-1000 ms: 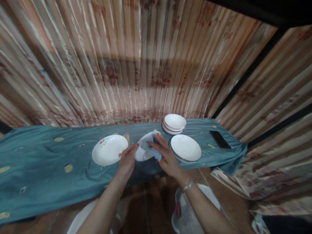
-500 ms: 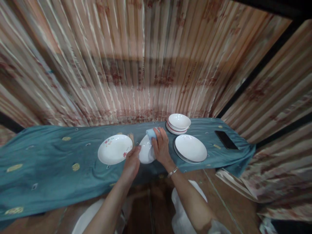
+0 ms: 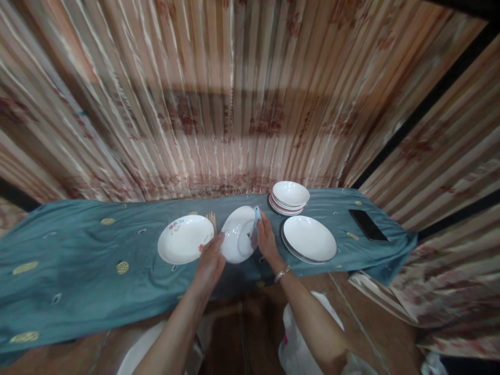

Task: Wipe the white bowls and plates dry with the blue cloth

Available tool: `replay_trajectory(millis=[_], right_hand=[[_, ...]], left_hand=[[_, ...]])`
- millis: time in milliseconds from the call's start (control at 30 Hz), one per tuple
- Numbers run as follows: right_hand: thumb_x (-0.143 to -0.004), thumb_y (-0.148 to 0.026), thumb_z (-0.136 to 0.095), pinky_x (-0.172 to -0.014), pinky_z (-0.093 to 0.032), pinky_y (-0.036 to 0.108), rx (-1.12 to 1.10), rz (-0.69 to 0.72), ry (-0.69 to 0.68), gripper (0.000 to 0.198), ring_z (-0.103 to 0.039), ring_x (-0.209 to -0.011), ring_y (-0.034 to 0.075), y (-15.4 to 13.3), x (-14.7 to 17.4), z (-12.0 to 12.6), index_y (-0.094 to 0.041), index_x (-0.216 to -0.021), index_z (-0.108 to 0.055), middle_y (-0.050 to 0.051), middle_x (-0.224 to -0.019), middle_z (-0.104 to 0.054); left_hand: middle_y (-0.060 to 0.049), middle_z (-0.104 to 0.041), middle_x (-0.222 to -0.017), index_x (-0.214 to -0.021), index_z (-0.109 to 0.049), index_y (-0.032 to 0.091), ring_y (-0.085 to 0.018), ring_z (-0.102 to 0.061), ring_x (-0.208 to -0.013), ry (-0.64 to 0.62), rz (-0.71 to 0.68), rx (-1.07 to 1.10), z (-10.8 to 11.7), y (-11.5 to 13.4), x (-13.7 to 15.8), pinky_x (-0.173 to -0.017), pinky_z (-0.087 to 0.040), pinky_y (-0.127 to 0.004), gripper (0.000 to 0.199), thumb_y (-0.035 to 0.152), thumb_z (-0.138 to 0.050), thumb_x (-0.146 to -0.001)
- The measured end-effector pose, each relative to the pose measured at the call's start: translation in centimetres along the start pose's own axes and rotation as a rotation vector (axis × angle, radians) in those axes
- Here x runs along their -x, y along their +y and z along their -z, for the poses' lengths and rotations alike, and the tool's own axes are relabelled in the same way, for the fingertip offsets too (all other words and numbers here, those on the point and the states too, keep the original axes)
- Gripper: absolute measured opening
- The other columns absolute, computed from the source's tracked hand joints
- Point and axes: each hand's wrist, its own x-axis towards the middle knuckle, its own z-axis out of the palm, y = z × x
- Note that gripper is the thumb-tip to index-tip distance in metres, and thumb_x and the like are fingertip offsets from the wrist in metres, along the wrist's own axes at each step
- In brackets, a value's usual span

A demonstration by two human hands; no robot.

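A white plate (image 3: 236,237) is held tilted above the table, its glossy underside toward me, with a small dark mark near its base ring. My left hand (image 3: 211,259) is closed on its left edge, thumb on the near face. At the right edge, my right hand (image 3: 267,237) presses a light blue cloth (image 3: 257,214) against the rim; most of the cloth is hidden behind the fingers. Just left of the held plate lies a white oval plate with red flowers (image 3: 185,239). Wooden chopsticks (image 3: 211,221) stick out between the two plates, partly covered.
Stacked white plates (image 3: 309,238) sit right of my right hand, with a stack of bowls (image 3: 290,194) behind them. A black phone (image 3: 367,225) lies near the right end of the teal tablecloth (image 3: 86,271). Pleated curtains (image 3: 242,114) hang behind, and dark frame bars cross on the right.
My right hand has moved with the cloth from the plate's upper face to its right edge. The plate has turned so more of its underside shows. My left hand keeps its grip.
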Motion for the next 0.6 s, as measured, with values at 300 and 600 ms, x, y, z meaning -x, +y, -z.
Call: replay_trajectory(millis=[300,600], right_hand=[[-0.101,-0.030,-0.031,-0.116,-0.027,0.060,0.199,0.285,-0.066,0.049,-0.022,-0.147,0.028,-4.0,0.2,1.5,-0.019,-0.148,-0.034,0.016,-0.154,-0.033],[-0.097,-0.028,-0.046,-0.119,-0.018,0.057,0.381,0.492,-0.301,0.048,-0.010,-0.150,0.031,-7.3,1.8,2.1,-0.023,-0.144,-0.045,0.010,-0.156,-0.034]], left_hand=[[-0.004,-0.073,-0.075,-0.068,-0.063,0.023,-0.027,-0.067,-0.102,-0.038,-0.067,-0.109,-1.4,-0.5,0.3,-0.085,-0.051,-0.037,0.029,0.048,-0.075,-0.063],[-0.004,-0.074,-0.079,-0.070,-0.060,0.025,-0.028,-0.065,-0.106,-0.053,-0.128,-0.194,-0.5,-1.1,-0.4,-0.086,-0.052,-0.039,0.019,0.038,-0.069,-0.060]])
